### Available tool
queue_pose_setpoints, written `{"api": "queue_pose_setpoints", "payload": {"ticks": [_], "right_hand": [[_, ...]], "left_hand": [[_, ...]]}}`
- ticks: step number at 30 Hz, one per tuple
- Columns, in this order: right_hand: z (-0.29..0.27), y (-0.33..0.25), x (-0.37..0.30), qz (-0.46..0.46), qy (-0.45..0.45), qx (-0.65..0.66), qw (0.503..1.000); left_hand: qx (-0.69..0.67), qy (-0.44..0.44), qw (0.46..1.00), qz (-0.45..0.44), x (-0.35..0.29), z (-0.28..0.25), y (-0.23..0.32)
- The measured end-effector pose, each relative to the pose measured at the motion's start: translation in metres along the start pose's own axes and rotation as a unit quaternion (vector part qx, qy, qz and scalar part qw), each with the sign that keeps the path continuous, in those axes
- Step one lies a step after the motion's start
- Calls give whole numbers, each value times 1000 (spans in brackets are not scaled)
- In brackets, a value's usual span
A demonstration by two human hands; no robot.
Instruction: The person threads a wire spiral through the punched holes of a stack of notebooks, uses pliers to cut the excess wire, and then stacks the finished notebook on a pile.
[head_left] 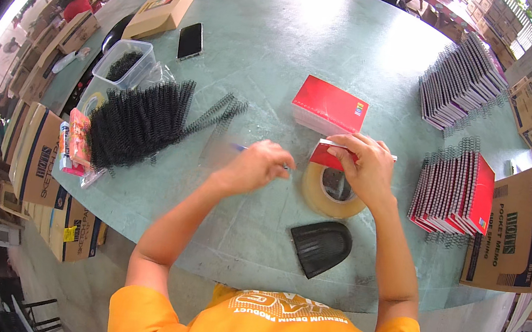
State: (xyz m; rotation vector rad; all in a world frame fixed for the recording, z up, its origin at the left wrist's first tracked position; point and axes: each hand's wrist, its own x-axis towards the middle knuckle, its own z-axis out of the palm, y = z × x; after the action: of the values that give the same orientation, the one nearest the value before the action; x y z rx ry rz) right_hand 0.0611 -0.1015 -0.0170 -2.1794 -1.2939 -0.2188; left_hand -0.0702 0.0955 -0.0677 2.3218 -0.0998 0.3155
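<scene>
My right hand (366, 168) pinches a small red notepad (324, 153) between thumb and fingers, tilted above a wide roll of clear tape (315, 197). My left hand (253, 170), smeared by motion, is closed around a thin blue pen-like stick (239, 147), whose ends show on both sides of the fist. A faint blurred streak, too smeared to name, lies left of that hand. Just beyond my right hand stands a stack of red notepads (331, 103). Left of my left hand lies a big heap of black spiral binding coils (141, 125), with a few loose coils (214, 114) reaching toward it.
A black ridged dome-shaped piece (320, 247) lies near the front edge. Right: spiral-bound red notepads (452, 192), another bound stack (459, 83), an open carton (516, 230). Left: a clear plastic tub (124, 64) with coils, a phone (191, 41), a cardboard box (160, 10).
</scene>
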Motion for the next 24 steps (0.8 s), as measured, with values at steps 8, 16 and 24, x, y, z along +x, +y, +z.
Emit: {"api": "queue_pose_setpoints", "payload": {"ticks": [8, 16, 24], "right_hand": [[10, -4, 1, 1, -4, 30, 1000], [8, 4, -2, 17, 12, 61, 998], [9, 8, 10, 18, 2, 18, 1000]], "left_hand": [[221, -63, 956, -183, -22, -38, -24], [225, -16, 968, -108, -79, -46, -50], [98, 94, 961, -241, -72, -59, -35]]}}
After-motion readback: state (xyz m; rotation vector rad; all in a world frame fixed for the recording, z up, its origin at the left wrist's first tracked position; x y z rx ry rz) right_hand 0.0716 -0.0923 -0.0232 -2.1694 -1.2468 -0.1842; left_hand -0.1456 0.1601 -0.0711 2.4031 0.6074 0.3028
